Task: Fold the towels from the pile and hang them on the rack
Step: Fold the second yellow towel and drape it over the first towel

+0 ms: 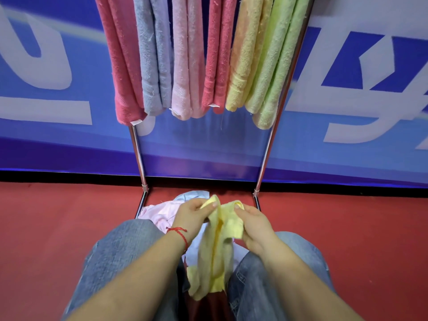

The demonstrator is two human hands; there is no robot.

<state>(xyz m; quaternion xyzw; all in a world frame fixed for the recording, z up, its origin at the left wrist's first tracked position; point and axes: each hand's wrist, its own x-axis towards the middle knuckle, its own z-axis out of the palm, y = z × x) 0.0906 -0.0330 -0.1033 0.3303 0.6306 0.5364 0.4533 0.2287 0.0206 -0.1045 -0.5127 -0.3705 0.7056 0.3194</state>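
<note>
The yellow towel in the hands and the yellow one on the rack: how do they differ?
The held yellow towel hangs loose and crumpled, pinched near its top by the left hand and the right hand. The hung yellow towel is folded into a neat narrow strip and hangs from the rack. The held one is paler; the hung one shades toward orange. Both are terry cloth.

Backdrop is a big glossy blue banner [69, 147] with huge white lettering [335, 107], black strip [69, 176] along its bottom, then plain red carpet-like floor [46, 228] in front.
</note>
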